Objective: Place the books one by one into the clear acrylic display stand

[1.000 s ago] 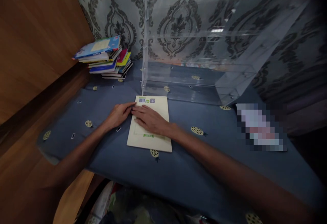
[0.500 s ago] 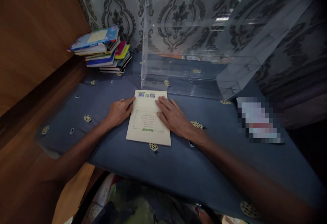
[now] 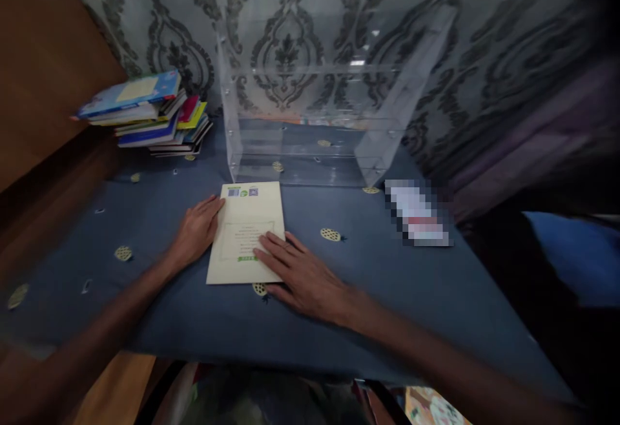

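Fingers of our right hand (image 3: 305,276) have slid to the booklet's (image 3: 247,231) lower corner, flat and released, left hand (image 3: 196,234) likewise steadying its edge.

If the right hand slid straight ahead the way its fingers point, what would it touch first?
The right hand points up and left, its fingertips already resting on the cream booklet. Sliding on, it would cross the booklet and probably meet the left hand at the booklet's left edge.

The booklet (image 3: 247,231) lies before the clear case (image 3: 310,121) (book stack (image 3: 145,115) behind-left), on the table (image 3: 387,283).
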`<state>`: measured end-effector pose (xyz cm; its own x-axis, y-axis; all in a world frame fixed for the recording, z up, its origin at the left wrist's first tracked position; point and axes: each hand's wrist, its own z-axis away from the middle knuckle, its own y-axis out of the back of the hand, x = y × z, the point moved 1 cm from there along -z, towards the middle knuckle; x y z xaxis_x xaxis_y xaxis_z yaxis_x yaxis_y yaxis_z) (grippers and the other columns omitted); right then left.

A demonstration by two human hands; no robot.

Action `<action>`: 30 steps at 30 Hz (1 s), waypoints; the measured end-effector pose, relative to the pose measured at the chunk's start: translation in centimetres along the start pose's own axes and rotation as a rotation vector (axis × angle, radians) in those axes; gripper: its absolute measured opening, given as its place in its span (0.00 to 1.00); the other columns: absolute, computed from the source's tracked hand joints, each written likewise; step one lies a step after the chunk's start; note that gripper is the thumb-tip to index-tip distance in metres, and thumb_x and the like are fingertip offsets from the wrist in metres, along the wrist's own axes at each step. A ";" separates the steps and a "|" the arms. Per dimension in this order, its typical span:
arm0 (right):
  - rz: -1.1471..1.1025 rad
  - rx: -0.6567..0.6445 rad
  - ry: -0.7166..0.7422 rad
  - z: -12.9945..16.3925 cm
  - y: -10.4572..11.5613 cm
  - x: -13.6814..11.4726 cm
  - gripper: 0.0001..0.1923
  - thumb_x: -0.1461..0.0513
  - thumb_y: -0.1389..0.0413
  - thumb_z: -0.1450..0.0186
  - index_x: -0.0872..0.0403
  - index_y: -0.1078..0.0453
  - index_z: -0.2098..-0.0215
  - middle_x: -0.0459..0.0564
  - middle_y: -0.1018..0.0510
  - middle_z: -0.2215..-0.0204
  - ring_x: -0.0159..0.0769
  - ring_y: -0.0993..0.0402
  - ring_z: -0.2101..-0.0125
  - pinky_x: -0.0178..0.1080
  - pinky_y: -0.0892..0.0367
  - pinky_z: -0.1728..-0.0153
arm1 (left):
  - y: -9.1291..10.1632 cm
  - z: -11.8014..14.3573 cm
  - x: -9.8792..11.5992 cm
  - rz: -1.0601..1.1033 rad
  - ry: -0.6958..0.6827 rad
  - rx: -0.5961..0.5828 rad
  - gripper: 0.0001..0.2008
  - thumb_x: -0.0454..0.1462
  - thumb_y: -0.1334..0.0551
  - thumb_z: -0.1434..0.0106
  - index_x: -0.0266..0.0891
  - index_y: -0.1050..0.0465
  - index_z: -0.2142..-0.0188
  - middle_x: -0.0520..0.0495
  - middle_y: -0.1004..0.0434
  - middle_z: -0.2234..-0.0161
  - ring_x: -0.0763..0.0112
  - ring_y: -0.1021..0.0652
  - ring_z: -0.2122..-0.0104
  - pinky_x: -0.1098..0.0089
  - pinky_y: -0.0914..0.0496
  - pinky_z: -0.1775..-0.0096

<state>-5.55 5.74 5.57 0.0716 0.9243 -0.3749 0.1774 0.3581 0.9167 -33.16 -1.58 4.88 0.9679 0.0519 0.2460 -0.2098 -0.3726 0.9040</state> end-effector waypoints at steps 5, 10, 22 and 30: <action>-0.037 -0.056 -0.007 2.2 1.0 -1.2 0.32 0.51 0.49 0.27 0.57 0.45 0.30 0.60 0.43 0.30 0.45 0.56 0.29 0.57 0.60 0.30 | 0.2 1.1 1.2 0.051 -0.150 0.007 0.22 0.36 0.52 0.30 0.40 0.30 0.41 0.40 0.23 0.44 0.56 0.25 0.42 0.52 0.31 0.43; -0.108 -0.096 0.003 6.5 1.5 -3.2 0.39 0.45 0.47 0.30 0.54 0.49 0.28 0.59 0.44 0.30 0.45 0.59 0.28 0.58 0.64 0.30 | 0.3 2.8 3.9 0.032 -0.230 -0.094 0.23 0.37 0.52 0.28 0.40 0.34 0.37 0.39 0.26 0.40 0.52 0.28 0.39 0.50 0.32 0.44; 0.083 0.267 0.108 12.1 -0.4 -6.2 0.17 0.65 0.48 0.27 0.53 0.30 0.41 0.49 0.20 0.46 0.37 0.30 0.40 0.49 0.42 0.33 | -0.4 4.0 7.8 0.158 -0.456 -0.167 0.26 0.33 0.51 0.27 0.47 0.41 0.32 0.42 0.29 0.38 0.54 0.31 0.36 0.48 0.34 0.40; -0.052 0.501 0.140 10.0 5.5 -5.4 0.21 0.65 0.49 0.26 0.53 0.37 0.36 0.53 0.16 0.53 0.35 0.21 0.49 0.40 0.26 0.45 | 1.2 2.9 7.7 0.431 -0.391 -0.277 0.28 0.36 0.45 0.28 0.50 0.45 0.30 0.43 0.39 0.32 0.59 0.38 0.32 0.51 0.38 0.35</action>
<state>4.81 1.42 11.29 -0.0759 0.9282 -0.3643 0.6277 0.3284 0.7058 -25.62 -4.28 6.87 0.7567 -0.4098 0.5093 -0.5688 -0.0287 0.8220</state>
